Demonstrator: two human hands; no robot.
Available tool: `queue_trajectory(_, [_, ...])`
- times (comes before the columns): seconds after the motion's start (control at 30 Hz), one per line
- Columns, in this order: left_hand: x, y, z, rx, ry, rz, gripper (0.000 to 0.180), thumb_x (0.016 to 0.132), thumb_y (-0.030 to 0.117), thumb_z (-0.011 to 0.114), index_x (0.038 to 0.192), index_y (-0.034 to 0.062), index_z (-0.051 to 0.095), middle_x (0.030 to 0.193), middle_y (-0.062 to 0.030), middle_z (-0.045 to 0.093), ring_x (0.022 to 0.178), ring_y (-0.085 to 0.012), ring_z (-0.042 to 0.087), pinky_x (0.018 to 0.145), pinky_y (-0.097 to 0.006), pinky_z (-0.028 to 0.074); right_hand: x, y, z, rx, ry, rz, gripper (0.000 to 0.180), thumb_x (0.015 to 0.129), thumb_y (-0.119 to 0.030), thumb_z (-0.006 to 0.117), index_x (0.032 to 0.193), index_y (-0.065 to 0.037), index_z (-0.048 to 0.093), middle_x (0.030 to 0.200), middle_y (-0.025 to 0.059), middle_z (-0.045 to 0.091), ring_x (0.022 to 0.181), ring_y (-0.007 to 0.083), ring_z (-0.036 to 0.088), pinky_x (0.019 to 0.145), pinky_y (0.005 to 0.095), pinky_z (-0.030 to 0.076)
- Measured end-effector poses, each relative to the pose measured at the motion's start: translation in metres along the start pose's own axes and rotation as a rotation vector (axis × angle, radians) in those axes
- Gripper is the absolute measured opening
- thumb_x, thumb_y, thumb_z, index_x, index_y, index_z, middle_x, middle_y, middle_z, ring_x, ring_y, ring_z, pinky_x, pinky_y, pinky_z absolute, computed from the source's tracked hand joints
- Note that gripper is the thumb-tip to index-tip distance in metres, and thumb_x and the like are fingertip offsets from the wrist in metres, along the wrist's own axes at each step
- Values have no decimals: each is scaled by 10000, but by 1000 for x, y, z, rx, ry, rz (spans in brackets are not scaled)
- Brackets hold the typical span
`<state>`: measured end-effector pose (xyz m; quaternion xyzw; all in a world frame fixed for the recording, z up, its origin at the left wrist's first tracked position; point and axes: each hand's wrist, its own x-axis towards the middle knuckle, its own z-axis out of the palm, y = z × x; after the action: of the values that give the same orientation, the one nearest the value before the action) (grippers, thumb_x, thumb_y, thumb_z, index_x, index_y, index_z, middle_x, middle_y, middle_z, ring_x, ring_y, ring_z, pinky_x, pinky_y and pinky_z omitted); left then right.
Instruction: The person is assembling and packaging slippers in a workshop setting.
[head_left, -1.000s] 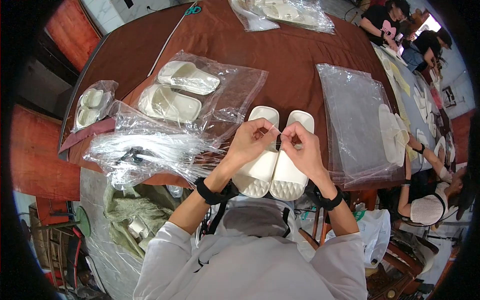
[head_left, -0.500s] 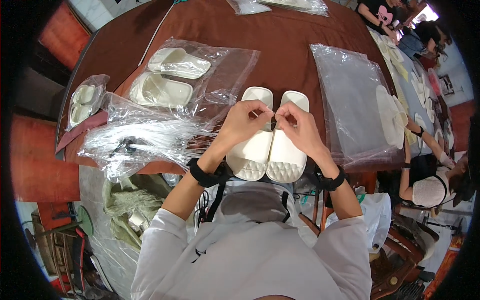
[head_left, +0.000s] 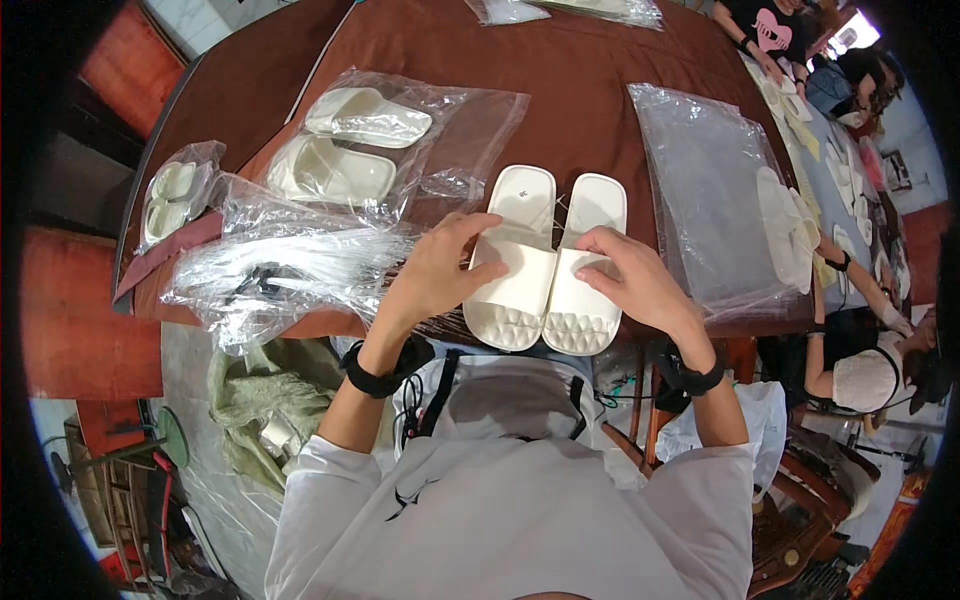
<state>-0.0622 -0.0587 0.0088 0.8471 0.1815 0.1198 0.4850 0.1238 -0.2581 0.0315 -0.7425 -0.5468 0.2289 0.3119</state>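
Side by side in front of me at the table edge lie two cream slippers, the left slipper (head_left: 512, 285) and the right slipper (head_left: 582, 300), with quilted toe ends towards me. A thin, pale tie shows faintly between them. My left hand (head_left: 445, 265) is at the left slipper's outer side, thumb and forefinger spread about its strap. Over the right slipper's outer side, my right hand (head_left: 635, 280) has its thumb and fingers apart at the strap. Both hands look open; whether they press on the slippers I cannot tell.
Left on the brown-covered table (head_left: 560, 90) lie a bagged slipper pair (head_left: 345, 150), a smaller bagged pair (head_left: 170, 200) and a bag of white plastic strands (head_left: 290, 270). Clear bags (head_left: 710, 190) lie right, beside another white slipper pair (head_left: 785, 230). A co-worker (head_left: 860, 370) sits at the right.
My hands have parted from the pinch between the slippers and moved outward to their outer sides. The thumbs and fingers have spread.
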Motion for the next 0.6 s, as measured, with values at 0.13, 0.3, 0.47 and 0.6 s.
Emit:
queue_trajectory(0.13, [-3,-5,10,43,6,67,492,743,180,749,1192,39,603,1044,-174,592,876,-300,593,789,-383,476,7,10,8,151,-8,-86,247,867,-72,630,1093,-25,543,1076,174,617,990,324,625,809,370,494])
queue_trajectory(0.3, [-9,14,19,157,126,157,436,738,149,740,1145,53,617,1019,-174,579,883,-345,580,799,-407,473,8,-3,12,90,100,-91,229,852,-48,626,1068,-37,552,1056,172,610,958,328,623,786,380,499])
queue_trajectory(0.47, [-41,28,24,273,245,198,230,714,85,742,911,53,627,879,-143,571,854,-342,564,751,-420,463,-18,-46,19,16,207,43,104,838,-62,633,934,-63,592,818,94,586,744,283,625,638,376,495])
queue_trajectory(0.6, [-71,23,41,323,181,155,220,705,67,750,901,57,651,812,-103,613,739,-310,592,683,-392,475,-45,-44,58,-74,135,-69,110,834,-107,651,926,-86,593,796,87,574,710,281,617,609,386,493])
